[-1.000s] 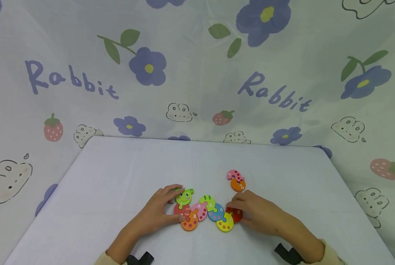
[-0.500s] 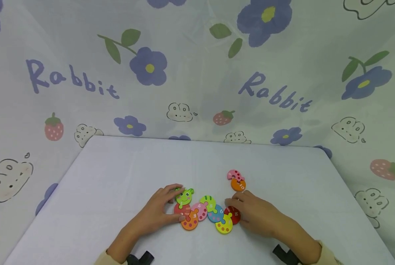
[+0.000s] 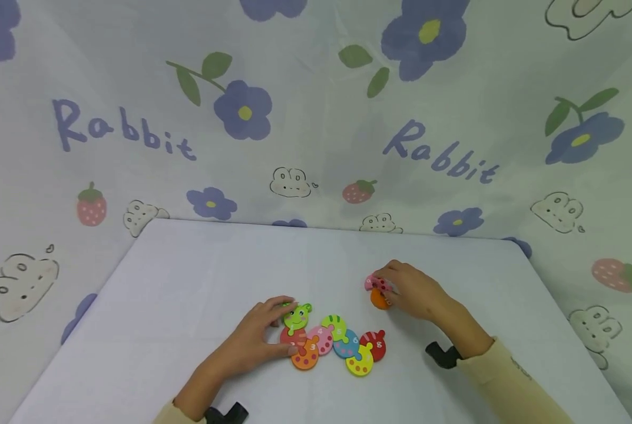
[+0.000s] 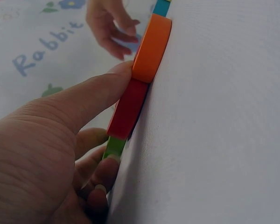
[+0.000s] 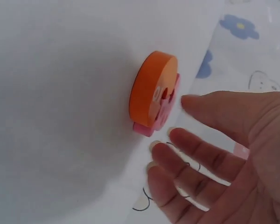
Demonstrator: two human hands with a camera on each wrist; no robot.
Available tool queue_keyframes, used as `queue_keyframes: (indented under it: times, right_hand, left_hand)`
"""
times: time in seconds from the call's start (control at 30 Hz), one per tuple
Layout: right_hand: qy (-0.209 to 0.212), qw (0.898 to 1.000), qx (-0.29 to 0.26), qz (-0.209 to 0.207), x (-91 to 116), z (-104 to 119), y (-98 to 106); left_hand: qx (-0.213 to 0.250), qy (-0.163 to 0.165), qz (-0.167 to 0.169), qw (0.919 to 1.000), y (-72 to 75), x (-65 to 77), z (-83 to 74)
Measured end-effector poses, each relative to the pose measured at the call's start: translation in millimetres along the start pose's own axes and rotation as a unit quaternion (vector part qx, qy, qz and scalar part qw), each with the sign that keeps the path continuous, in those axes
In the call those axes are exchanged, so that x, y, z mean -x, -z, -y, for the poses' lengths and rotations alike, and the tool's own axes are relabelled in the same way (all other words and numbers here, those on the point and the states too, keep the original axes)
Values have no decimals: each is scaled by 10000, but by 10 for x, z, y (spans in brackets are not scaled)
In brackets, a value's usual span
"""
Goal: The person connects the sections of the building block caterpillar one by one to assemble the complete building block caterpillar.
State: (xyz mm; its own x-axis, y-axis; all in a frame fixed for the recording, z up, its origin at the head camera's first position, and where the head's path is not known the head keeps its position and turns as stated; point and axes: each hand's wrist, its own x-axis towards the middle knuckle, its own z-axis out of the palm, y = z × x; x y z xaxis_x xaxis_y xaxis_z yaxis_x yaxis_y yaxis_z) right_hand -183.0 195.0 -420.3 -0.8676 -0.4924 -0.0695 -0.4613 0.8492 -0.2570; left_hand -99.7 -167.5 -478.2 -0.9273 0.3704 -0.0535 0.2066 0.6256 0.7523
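Note:
A number caterpillar puzzle lies on the white table, its green smiling head piece (image 3: 297, 318) at the left end and the red 8 piece (image 3: 374, 348) at the right. My left hand (image 3: 252, 335) holds the left end, with fingers at the head and the thumb by the red 2 piece (image 4: 128, 109) and orange 3 piece (image 4: 152, 49). Farther back, my right hand (image 3: 413, 290) reaches over the pink 9 piece (image 3: 370, 282) and the orange 10 piece (image 3: 379, 300). In the right wrist view its fingers are spread and apart from these pieces.
Between the ends, the chain runs through the pink 4 piece (image 3: 323, 340), green 5 piece (image 3: 334, 325), blue 6 piece (image 3: 345, 345) and yellow 7 piece (image 3: 359, 365). A patterned cloth (image 3: 294, 106) hangs behind the table (image 3: 209, 265).
My right hand has left the red 8 piece and moved back to the pink and orange pieces. The yellow and red end shifted slightly earlier. My left hand has stayed put.

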Motion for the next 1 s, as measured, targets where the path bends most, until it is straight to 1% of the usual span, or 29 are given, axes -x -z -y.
queue_keyframes:
  times: [0.13, 0.27, 0.43, 0.7, 0.8, 1.0]
  right_hand:
    - [-148, 9991, -138, 365, -143, -35, -41]
    - [-322, 9982, -224, 445, -226, -36, -38]
    - [-404, 9973, -219, 572, -251, -10, -15]
    - [-528, 9962, 37, 690, -233, -19, -21]
    - [-623, 9958, -97, 669, -211, -77, -27]
    - [-719, 9940, -690, 446, -161, -161, -35]
  left_hand:
    - [49, -73, 27, 10000, -20, -12, 16]
    - [3, -93, -5, 10000, -26, -16, 34]
    - [-21, -76, 14, 10000, -20, -15, 40]
    - [-52, -184, -34, 9998, -11, -16, 35]
    - [-14, -156, -28, 9999, -10, -15, 39]
    - [-35, -169, -34, 9998, -9, -6, 48]
